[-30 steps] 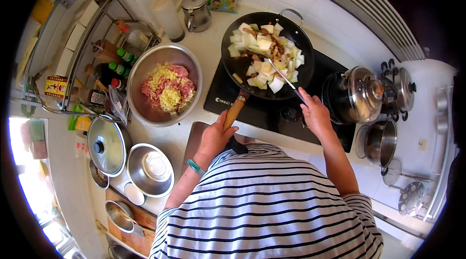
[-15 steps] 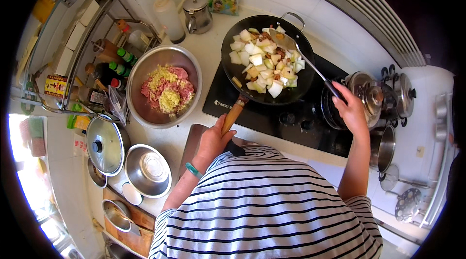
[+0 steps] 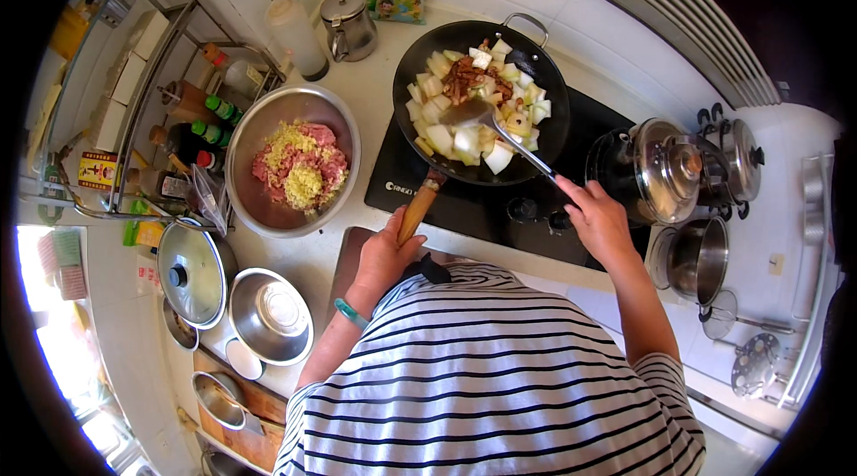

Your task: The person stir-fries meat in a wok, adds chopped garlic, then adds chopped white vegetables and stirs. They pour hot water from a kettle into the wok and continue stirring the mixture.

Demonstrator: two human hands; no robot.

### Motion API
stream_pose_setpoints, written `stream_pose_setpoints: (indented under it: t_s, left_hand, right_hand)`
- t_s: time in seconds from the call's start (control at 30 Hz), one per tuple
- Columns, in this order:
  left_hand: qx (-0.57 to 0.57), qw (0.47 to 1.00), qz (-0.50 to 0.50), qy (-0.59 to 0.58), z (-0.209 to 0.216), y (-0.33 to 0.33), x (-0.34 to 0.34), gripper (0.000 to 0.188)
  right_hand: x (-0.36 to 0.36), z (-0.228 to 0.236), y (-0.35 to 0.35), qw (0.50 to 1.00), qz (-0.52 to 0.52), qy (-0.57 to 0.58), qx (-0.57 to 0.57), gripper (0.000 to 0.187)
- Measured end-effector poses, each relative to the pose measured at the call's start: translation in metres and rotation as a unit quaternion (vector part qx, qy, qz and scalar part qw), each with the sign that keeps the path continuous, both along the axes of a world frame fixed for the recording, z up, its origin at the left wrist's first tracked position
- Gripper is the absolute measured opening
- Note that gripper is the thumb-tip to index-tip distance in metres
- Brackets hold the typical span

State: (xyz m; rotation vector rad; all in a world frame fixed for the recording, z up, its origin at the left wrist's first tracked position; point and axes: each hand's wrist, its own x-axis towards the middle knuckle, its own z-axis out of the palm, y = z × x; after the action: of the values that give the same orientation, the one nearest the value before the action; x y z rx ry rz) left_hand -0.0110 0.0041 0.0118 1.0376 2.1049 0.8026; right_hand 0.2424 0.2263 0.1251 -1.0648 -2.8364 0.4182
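My left hand (image 3: 386, 253) is wrapped round the wooden handle (image 3: 418, 211) of a black wok (image 3: 555, 138) on the cooktop. In the wok lie pale chunks of vegetable (image 3: 463, 140), with brown cooked meat pieces (image 3: 466, 76) heaped toward the far side. A metal spatula (image 3: 512, 137) reaches in from the right, its blade among the chunks near the wok's middle. My right hand (image 3: 599, 214) grips the spatula's dark handle, its index finger stretched along it.
Left of the wok stands a steel bowl (image 3: 335, 208) of raw minced meat with chopped yellow bits. A lidded pan (image 3: 198, 284) and an empty-looking steel bowl (image 3: 290, 346) sit nearer. Lidded pots (image 3: 668, 174) crowd the right of the black cooktop (image 3: 390, 167). A bottle rack (image 3: 112, 206) stands far left.
My right hand has come left and nearer, drawing the spatula blade from the wok's far right to its middle. Brown pieces now show heaped. My left hand keeps its grip.
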Motion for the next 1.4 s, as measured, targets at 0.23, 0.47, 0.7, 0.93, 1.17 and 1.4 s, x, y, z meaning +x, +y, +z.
stream_pose_setpoints:
  t_s: [0.23, 0.47, 0.7, 0.93, 1.17, 1.4]
  left_hand:
    - [0.002, 1.000, -0.002, -0.007, 0.005, 0.001, 0.000, 0.068]
    - [-0.017, 1.000, -0.003, -0.008, 0.005, 0.002, 0.000, 0.067]
    - [0.008, 1.000, -0.002, -0.012, -0.008, -0.003, -0.001, 0.070]
    - [0.007, 1.000, -0.009, 0.005, -0.007, -0.003, -0.001, 0.070]
    - [-0.010, 1.000, -0.007, 0.004, -0.004, 0.000, 0.000, 0.069]
    - [-0.005, 1.000, -0.001, -0.005, -0.003, -0.002, -0.001, 0.068]
  right_hand:
    - [0.030, 0.049, 0.035, 0.975, -0.121, 0.118, -0.143, 0.042]
    - [0.016, 0.044, 0.092, 0.960, -0.216, 0.069, -0.163, 0.038]
    - [-0.012, -0.011, 0.134, 0.812, -0.281, 0.127, -0.496, 0.038]
    - [-0.044, -0.047, 0.136, 0.773, -0.221, 0.143, -0.576, 0.040]
    - [-0.019, -0.007, 0.112, 0.927, -0.128, 0.072, -0.346, 0.042]
    - [-0.003, 0.059, 0.090, 0.979, -0.067, 0.006, -0.194, 0.047]
